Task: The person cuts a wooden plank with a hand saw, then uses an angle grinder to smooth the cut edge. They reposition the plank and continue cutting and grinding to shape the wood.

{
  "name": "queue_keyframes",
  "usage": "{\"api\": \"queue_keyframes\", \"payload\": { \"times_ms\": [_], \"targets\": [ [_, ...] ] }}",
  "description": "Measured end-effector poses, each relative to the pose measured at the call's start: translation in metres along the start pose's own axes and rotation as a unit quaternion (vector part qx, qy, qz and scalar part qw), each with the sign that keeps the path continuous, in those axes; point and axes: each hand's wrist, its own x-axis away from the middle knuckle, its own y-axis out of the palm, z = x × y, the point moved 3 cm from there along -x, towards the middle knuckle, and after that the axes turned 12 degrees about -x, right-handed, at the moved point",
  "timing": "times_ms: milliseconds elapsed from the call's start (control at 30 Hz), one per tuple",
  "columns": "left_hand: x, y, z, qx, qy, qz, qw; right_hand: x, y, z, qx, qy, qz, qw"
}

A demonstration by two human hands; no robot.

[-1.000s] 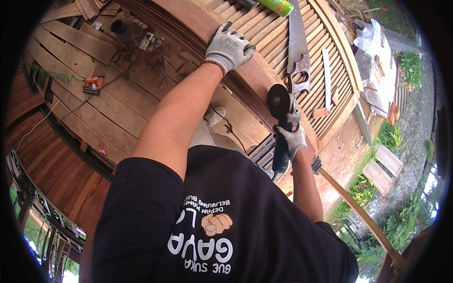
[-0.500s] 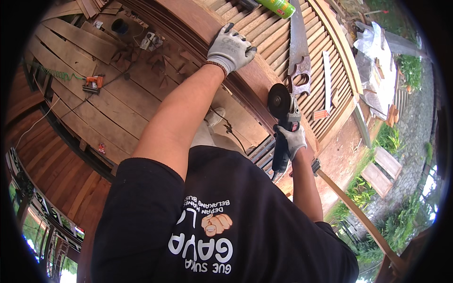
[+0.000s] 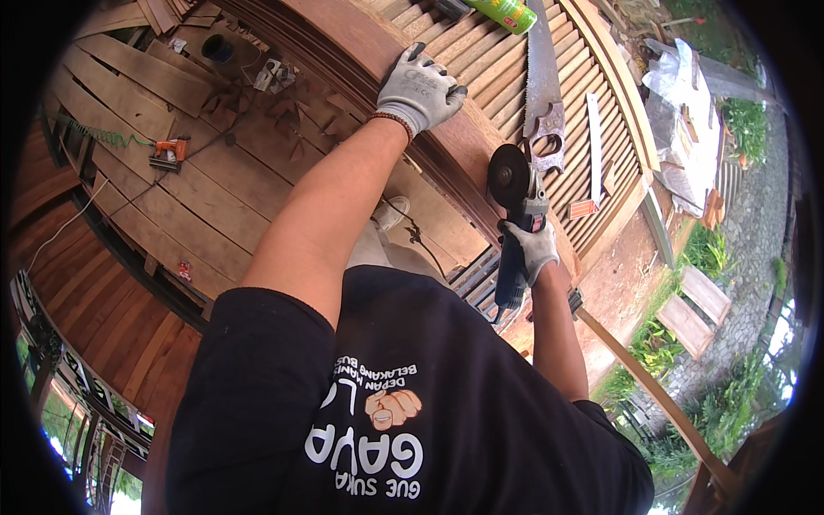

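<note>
Clearly, from my remote view, the right hand (image 3: 536, 247) has its fingers wrapped around the angle grinder (image 3: 530, 208), held over the wooden rail (image 3: 469, 133), its black disc (image 3: 510, 174) near the handsaw (image 3: 543, 81) on the slats (image 3: 581, 69). The left hand (image 3: 419, 91) rests farther along the rail; I cannot tell whether its fingers grip.

A slatted wooden panel (image 3: 489, 81) set in a brown frame carries a toothed handsaw (image 3: 542, 77) lying across its slats, a green can (image 3: 506, 13) on its side near the blade's far end, and a square (image 3: 595, 146) with pale blade and orange handle. On the plank floor (image 3: 202, 202) lie an orange power tool (image 3: 171, 152) and scattered wood offcuts (image 3: 289, 112).
</note>
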Motion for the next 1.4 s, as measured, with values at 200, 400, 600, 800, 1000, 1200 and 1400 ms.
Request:
{"api": "queue_keyframes", "payload": {
  "times_ms": [200,400,600,800,1000,1200,1400],
  "targets": [
    [0.001,0.0,0.0,0.001,0.001,0.002,1.0,0.007,0.006,-0.015,-0.006,0.008,0.005,1.0],
    [-0.001,0.001,-0.002,0.012,0.002,-0.01,1.0,0.017,-0.001,-0.003,0.014,-0.022,0.002,1.0],
    [-0.001,0.003,-0.001,0.012,0.0,0.004,1.0,0.009,0.001,-0.004,0.002,-0.004,-0.002,1.0],
    [0.0,0.004,-0.002,0.019,0.002,0.018,1.0,0.0,0.005,-0.014,-0.014,-0.021,-0.001,1.0],
    [-0.001,0.004,-0.002,0.025,0.008,0.016,1.0,-0.011,0.003,-0.011,-0.016,-0.024,0.006,1.0],
    [0.001,0.005,-0.002,0.017,0.005,0.042,0.999,-0.017,0.006,-0.019,-0.033,-0.03,0.004,0.999],
    [-0.001,0.006,-0.002,0.031,0.011,0.025,0.999,-0.019,0.008,-0.029,-0.03,-0.021,-0.012,0.999]
  ]
}}
